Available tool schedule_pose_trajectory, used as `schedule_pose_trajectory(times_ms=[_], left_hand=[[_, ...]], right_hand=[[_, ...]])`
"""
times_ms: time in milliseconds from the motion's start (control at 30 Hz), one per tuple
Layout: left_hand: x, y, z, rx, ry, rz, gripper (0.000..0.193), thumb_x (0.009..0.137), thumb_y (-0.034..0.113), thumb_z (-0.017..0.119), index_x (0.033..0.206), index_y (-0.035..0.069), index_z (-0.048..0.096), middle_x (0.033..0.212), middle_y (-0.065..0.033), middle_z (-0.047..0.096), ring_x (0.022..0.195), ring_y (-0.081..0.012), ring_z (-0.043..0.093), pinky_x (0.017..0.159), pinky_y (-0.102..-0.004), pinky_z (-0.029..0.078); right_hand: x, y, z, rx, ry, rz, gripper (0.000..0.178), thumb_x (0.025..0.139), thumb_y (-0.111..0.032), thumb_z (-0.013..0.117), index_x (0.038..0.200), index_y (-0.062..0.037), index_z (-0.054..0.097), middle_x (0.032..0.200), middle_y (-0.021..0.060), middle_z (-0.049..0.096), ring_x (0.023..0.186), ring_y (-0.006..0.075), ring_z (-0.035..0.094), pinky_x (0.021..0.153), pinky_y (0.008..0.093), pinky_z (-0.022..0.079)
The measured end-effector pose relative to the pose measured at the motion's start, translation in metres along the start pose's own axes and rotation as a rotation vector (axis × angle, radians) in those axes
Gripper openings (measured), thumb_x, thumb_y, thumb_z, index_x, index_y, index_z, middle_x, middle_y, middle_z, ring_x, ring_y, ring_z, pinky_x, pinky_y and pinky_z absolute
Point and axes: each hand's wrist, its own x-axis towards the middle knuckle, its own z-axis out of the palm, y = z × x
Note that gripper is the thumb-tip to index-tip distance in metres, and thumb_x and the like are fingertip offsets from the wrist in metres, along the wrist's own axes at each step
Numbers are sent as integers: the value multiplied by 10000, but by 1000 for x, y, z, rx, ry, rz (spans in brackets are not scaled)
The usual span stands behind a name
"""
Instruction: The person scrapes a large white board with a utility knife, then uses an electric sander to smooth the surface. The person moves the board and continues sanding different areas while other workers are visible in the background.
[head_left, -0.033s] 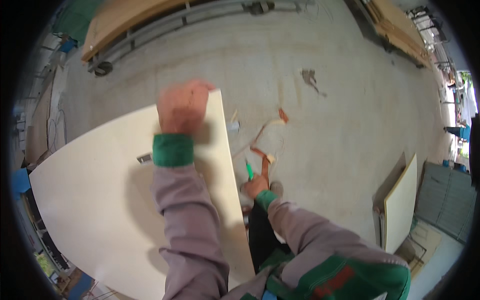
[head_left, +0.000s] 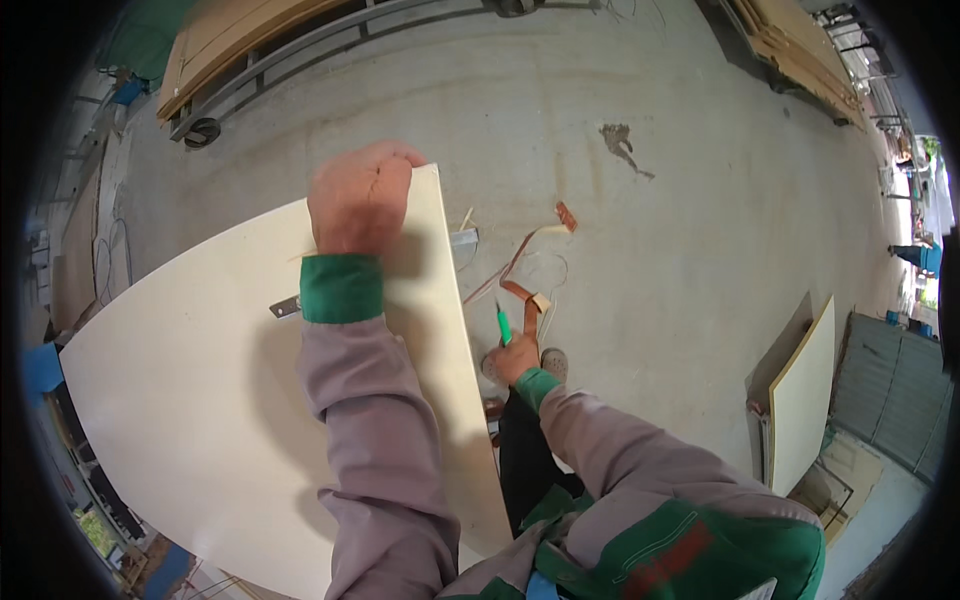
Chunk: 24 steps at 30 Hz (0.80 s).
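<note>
Panel (head view): pale board (head_left: 190,400) with curved outer edges and a straight right edge, raised above the floor (head_left: 680,300) at the person's left; the principal workpiece.
Left hand: curled over the panel's far right corner (head_left: 362,205), its forearm above the pale face; fingertips hidden, so whether it grips, presses or holds something cannot be told.
Right hand: closed round the knife, low beside the panel's straight edge (head_left: 515,358).
Knife: green handle, thin tip pointing away from the person (head_left: 503,325); seen apart from the panel's upper face.
Plate: small, dark, with holes, lying on the panel beside the left cuff and partly covered by it (head_left: 284,307); whether it is fastened cannot be told.
Strips: brown and pale lengths, bent and folded, near the shoes (head_left: 519,262); judged to be offcuts, hence some cutting probably done.
Straight edge: appears clean along its visible upper side; finish underneath not shown.
Remaining work: extent undetermined; the knife in hand suggests work not yet closed, while the far corner is masked by the left hand.
</note>
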Motion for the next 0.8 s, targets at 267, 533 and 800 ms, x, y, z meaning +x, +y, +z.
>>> schedule_pose_trajectory(times_ms=[267,533,800], left_hand=[[6,8,-1,-304,-84,-410,338,841,235,481,902,76,772,811,-150,710,807,-336,672,800,-413,529],[10,3,6,-289,-111,-492,342,831,244,475,893,80,768,805,-158,716,796,-341,677,799,-414,532],[9,0,8,-261,-106,-463,360,837,257,464,898,84,774,802,-161,718,790,-342,686,801,-417,536]], right_hand=[[-2,-146,-87,375,291,-588,229,898,-183,687,972,1,572,803,238,638,776,446,641,726,482,505],[-13,-186,-108,365,244,-658,204,930,-146,690,1003,-11,556,832,291,669,839,532,645,690,538,511],[-5,-182,-93,371,268,-697,233,914,-160,708,1002,-31,535,843,290,675,845,529,650,695,545,511]])
